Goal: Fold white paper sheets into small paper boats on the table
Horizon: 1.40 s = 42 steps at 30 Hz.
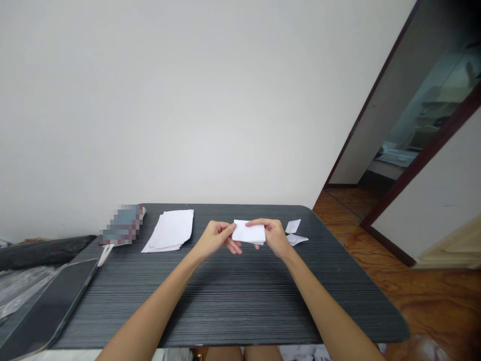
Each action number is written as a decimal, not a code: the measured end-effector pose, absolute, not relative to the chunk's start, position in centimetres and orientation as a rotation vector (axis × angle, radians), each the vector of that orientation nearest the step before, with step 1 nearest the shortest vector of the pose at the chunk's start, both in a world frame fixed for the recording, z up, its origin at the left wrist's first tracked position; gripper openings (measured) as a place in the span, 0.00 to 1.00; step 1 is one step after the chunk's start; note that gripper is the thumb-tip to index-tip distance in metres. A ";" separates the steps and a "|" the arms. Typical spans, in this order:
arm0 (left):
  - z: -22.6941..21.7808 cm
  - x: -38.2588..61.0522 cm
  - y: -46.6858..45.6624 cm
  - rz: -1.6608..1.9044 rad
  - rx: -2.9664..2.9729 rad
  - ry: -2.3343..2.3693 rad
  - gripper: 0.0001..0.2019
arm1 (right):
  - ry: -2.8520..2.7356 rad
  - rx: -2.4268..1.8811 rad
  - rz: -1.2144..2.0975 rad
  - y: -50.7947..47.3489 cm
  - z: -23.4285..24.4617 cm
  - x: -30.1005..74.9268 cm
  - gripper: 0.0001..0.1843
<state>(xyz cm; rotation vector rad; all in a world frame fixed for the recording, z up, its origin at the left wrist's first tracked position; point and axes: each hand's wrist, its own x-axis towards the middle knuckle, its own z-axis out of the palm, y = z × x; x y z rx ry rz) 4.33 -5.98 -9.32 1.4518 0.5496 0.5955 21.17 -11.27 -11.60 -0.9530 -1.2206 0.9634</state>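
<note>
A small white folded piece of paper (246,233) is held up above the dark table between both hands. My left hand (218,236) pinches its left edge, thumb on top and the other fingers beneath. On the right side, my right hand (273,235) grips the paper, its fingers lying over the top and one fingertip showing below. The paper's layers show along its lower edge. Just beyond my right hand lie two small white paper pieces (293,226), one partly hidden by the hand. A stack of white paper sheets (175,228) rests to the left.
A book (123,224), blurred in the picture, lies at the back left with a white strap. A dark tablet or phone (52,306) is at the near left, beside clear plastic and a black roll (41,253). The table (233,306) meets a white wall; a doorway opens right.
</note>
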 end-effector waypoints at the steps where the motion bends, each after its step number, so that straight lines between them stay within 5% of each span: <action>1: -9.3 4.4 -6.0 0.588 1.461 0.557 0.19 | -1.219 -0.957 0.966 -11.3 -11.5 21.2 0.10; 29: -9.1 4.2 -6.5 0.549 1.594 0.494 0.17 | -1.479 -1.054 0.700 -12.0 -9.8 23.0 0.16; 42: -10.0 4.6 -7.7 0.365 1.914 0.453 0.17 | -1.644 -1.234 0.774 -11.8 -10.4 20.7 0.10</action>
